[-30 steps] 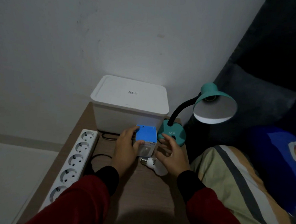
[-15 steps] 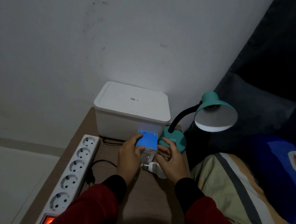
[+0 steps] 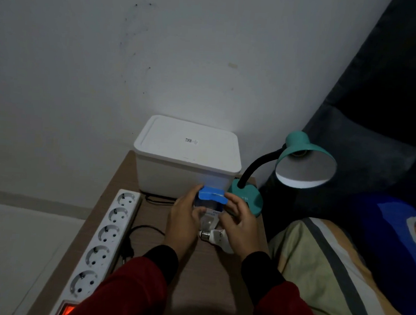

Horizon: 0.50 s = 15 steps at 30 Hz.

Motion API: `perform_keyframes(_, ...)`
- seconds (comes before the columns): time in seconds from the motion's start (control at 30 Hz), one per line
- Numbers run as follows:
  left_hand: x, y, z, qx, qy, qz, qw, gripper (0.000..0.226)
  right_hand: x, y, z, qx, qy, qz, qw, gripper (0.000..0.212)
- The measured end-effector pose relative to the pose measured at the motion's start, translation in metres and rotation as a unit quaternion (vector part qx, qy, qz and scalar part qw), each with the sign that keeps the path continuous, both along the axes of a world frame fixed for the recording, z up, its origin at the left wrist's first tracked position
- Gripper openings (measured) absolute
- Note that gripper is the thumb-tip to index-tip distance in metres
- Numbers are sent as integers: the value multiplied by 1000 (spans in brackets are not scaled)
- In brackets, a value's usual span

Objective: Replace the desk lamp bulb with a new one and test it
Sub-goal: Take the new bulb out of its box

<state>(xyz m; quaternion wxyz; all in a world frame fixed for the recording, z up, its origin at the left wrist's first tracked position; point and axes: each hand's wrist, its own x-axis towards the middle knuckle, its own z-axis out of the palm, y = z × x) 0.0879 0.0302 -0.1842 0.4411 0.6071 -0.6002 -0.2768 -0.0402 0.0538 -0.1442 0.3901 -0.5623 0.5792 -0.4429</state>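
A small bulb box (image 3: pixel 210 205) with a blue top stands on the wooden table (image 3: pixel 204 283), its top flap lifted. My left hand (image 3: pixel 184 223) grips its left side and my right hand (image 3: pixel 238 226) holds its right side at the flap. A loose white bulb (image 3: pixel 218 238) lies on the table just in front of the box, partly under my right hand. The teal desk lamp (image 3: pixel 306 163) stands at the right on its round base (image 3: pixel 250 199), shade facing me, with no bulb visible in its socket.
A white lidded storage bin (image 3: pixel 187 156) stands behind the box against the wall. A white power strip (image 3: pixel 102 238) with a lit red switch (image 3: pixel 67 310) lies along the table's left edge, a black plug and cord (image 3: pixel 133 240) beside it. A bed with a striped blanket (image 3: pixel 329 274) borders the right.
The box's blue top flap has come up from flat. My right hand has moved up onto the box's right side. The view has tilted down slightly.
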Motion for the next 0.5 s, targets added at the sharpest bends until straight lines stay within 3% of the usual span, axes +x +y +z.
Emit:
perform_keyframes(0.2,11,-1,8,-48,-28,-91,994,83,2,-15,16,-19,9,15,1000,45)
perform_keyframes(0.3,20,-8,8,-95,-90,-137,982,62,2,-24,21,-13,13,18,1000,55)
perform_keyframes(0.37,24,-14,7,-78,-140,-157,974,67,1,-27,21,-15,1,3,1000,61)
perform_keyframes(0.5,27,-22,13,-32,-161,-174,971,90,-3,-27,8,-34,63,-39,997,42)
